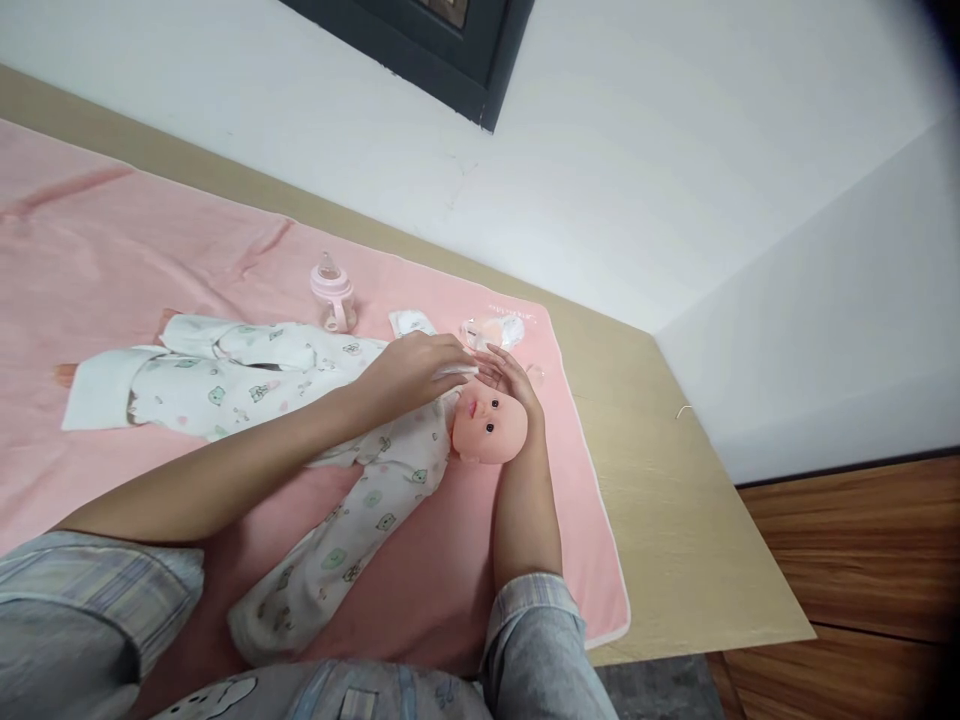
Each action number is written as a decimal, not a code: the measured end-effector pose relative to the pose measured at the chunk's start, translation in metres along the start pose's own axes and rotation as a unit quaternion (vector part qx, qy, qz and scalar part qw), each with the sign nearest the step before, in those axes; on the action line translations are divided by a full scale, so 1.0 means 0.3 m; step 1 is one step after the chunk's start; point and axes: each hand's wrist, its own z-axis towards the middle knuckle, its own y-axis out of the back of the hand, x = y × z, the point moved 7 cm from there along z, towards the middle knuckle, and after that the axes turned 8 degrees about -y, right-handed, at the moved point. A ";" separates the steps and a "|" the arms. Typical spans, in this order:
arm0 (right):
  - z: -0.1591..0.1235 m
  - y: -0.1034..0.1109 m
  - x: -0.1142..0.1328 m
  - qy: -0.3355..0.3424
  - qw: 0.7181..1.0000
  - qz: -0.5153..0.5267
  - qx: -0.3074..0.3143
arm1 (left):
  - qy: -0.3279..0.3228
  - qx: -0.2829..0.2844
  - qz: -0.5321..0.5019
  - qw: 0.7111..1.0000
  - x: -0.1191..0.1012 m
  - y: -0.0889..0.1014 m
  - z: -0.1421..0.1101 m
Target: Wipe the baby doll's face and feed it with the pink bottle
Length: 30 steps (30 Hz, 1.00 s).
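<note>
A baby doll in white printed pajamas lies on its back on a pink blanket, its head toward the right. My left hand reaches across its upper body, fingers closed on a small white cloth beside the far side of the doll's head. Whether the cloth touches the head, I cannot tell. My right hand curves round the top of the doll's head, its fingers stretched out near the white cloth. One pajama sleeve extends toward me; the other is mostly hidden behind my left hand.
A pink-lidded baby bottle stands beyond the doll. Near the blanket's far edge lie a clear plastic packet and a folded white piece. The wooden board ends at the right, with a white wall behind.
</note>
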 end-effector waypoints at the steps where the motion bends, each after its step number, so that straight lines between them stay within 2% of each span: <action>1: -0.006 -0.001 0.018 0.009 1.000 0.001 0.002 | 0.009 -0.009 0.011 1.000 0.012 0.021 0.000; 3: -0.029 -0.001 0.075 0.043 0.999 -0.002 -0.001 | 0.028 -0.017 0.037 0.999 0.036 0.057 0.000; 6: -0.089 -0.021 0.192 0.101 0.994 -0.044 -0.013 | 0.047 0.003 0.066 0.997 0.064 0.085 -0.003; 9: -0.163 -0.108 0.305 0.146 0.979 -0.140 0.012 | 0.057 0.015 0.063 0.996 0.075 0.094 -0.005; 11: -0.206 -0.194 0.357 0.171 0.956 -0.238 0.027 | 0.052 0.016 0.046 0.997 0.069 0.096 -0.004; 15: -0.249 -0.345 0.385 0.179 0.915 -0.359 0.035 | 0.018 0.021 -0.006 1.000 0.038 0.100 0.001; 19: -0.254 -0.404 0.376 0.166 0.911 -0.375 0.028 | 0.025 0.011 -0.053 0.998 0.034 0.119 -0.005; 22: -0.249 -0.380 0.378 0.165 0.910 -0.381 0.008 | 0.047 -0.020 -0.059 0.997 0.055 0.157 -0.015; 24: -0.241 -0.327 0.383 0.168 0.910 -0.377 -0.023 | 0.066 -0.052 -0.050 0.995 0.078 0.200 -0.026; 27: -0.221 -0.197 0.383 0.153 0.905 -0.378 -0.122 | 0.091 -0.096 -0.032 0.991 0.119 0.282 -0.051; 30: -0.202 -0.061 0.367 0.110 0.884 -0.393 -0.226 | 0.125 -0.126 -0.018 0.984 0.171 0.368 -0.086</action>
